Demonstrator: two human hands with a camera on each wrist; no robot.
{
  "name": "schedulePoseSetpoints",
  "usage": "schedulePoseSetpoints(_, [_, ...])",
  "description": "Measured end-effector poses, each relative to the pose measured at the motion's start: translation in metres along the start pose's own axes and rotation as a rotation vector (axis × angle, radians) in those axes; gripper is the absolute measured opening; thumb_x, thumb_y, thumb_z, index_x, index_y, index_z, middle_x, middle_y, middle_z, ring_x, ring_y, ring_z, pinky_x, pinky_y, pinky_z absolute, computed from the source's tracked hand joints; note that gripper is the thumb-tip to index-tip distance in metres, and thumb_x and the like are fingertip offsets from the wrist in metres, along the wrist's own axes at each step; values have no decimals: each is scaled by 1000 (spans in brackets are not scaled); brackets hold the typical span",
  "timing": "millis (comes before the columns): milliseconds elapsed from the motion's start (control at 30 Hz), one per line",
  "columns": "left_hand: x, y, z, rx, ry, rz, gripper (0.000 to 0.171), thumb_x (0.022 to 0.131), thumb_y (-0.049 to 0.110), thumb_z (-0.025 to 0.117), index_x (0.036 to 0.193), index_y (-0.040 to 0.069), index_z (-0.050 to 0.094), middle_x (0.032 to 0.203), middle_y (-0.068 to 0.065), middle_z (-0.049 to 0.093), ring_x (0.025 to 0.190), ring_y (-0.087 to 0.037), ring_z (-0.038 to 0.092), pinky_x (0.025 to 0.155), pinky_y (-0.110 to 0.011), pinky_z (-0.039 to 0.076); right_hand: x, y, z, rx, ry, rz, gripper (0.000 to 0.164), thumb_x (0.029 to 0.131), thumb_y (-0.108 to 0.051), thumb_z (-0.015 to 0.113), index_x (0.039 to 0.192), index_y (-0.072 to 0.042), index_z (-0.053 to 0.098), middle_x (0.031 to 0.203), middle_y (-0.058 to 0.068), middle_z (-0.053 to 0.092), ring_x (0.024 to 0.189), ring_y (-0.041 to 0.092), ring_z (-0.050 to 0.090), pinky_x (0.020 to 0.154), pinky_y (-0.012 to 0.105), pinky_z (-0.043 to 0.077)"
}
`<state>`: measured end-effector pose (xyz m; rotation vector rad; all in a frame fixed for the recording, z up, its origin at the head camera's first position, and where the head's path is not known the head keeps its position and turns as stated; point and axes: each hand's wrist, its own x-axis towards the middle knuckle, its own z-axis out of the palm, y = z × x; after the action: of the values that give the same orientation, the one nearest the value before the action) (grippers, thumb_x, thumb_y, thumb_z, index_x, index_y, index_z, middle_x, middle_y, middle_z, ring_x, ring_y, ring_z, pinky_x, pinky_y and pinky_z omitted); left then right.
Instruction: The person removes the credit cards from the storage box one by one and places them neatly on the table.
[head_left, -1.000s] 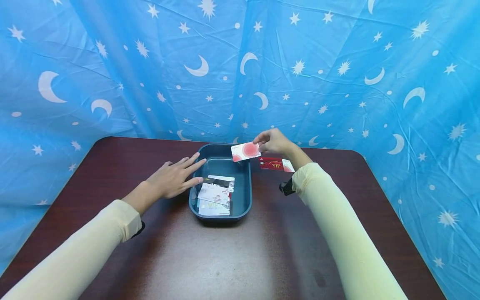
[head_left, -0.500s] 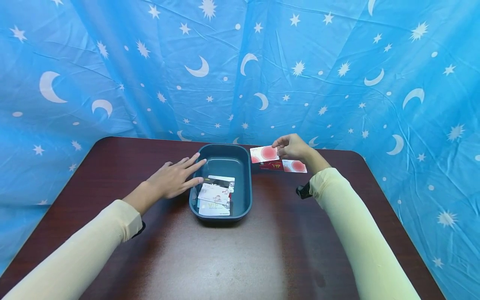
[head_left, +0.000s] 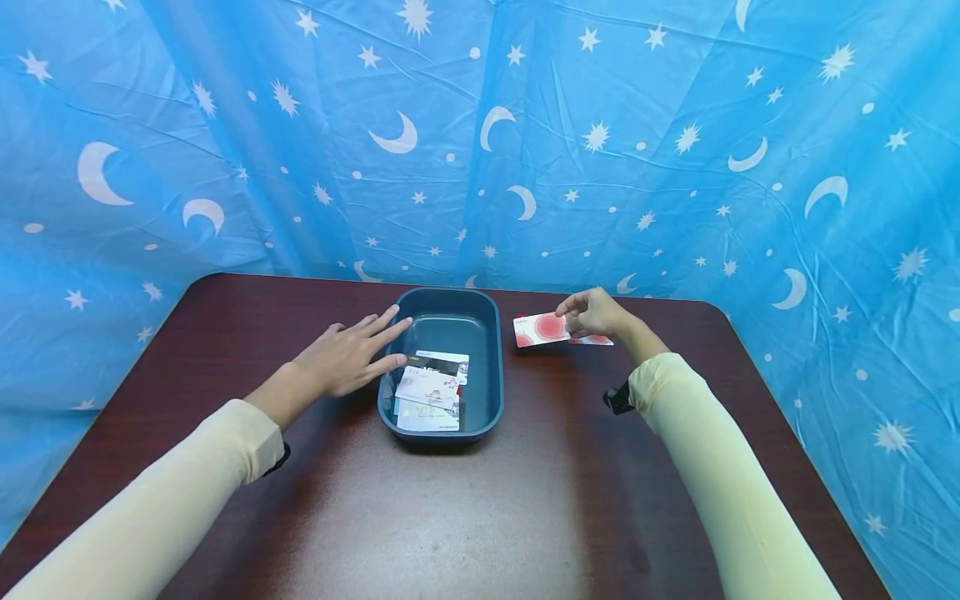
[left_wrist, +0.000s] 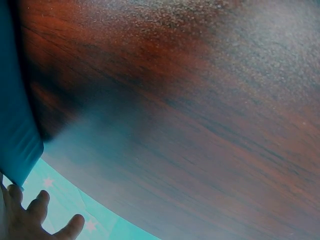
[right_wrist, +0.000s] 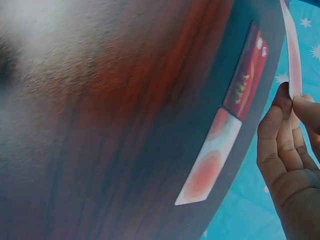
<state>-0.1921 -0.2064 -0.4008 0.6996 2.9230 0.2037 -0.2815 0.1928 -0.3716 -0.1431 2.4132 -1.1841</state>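
My right hand (head_left: pixel 597 314) pinches a white card with pink circles (head_left: pixel 538 330) by its right end, beyond the right side of the blue tray (head_left: pixel 450 327). In the right wrist view the card appears edge-on between thumb and fingertips, above the table. Beneath lie a red VIP card (right_wrist: pixel 247 75) and a similar white-and-pink card (right_wrist: pixel 207 167), end to end. In the head view the held card covers the red one. My left hand (head_left: pixel 341 360), fingers spread and straight, rests on the tray's left rim. In the left wrist view, only some fingers (left_wrist: pixel 37 207) show beside the tray.
Several cards lie overlapped in the tray's near half, a white one (head_left: pixel 427 387) on top and a whitish VIP card (head_left: pixel 427 418) nearest me. The dark wooden table (head_left: pixel 465 533) ends at a blue curtain (head_left: pixel 450 200) with stars and moons.
My right hand has moved right and down with the white-and-pink card, from over the tray's far right corner to over the red card. My left hand has stayed in place.
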Motion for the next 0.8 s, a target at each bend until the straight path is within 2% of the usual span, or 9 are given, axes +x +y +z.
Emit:
schedulePoseSetpoints(267, [0, 0, 0, 4, -4, -1, 68, 103, 51, 44, 159, 18, 25, 164, -16, 18, 144, -44, 31, 106, -72, 27, -2, 15, 2, -103, -8, 20, 26, 89, 9, 61, 115, 9, 64, 99, 17, 62, 86, 23, 63, 87, 45, 56])
schedulePoseSetpoints(500, [-1, 0, -1, 3, -5, -2, 68, 103, 50, 46, 159, 17, 26, 164, -16, 18, 144, -44, 31, 106, -72, 27, 0, 27, 6, -78, -18, 29, 23, 90, 9, 61, 113, 9, 65, 96, 16, 63, 82, 19, 64, 83, 41, 58])
schedulePoseSetpoints(800, [1, 1, 0, 12, -6, 2, 68, 103, 51, 43, 160, 17, 24, 164, -17, 17, 144, -44, 31, 106, -72, 28, -1, 30, 10, -77, -28, 37, 21, 90, 8, 62, 112, 9, 63, 98, 18, 63, 82, 20, 66, 81, 39, 59])
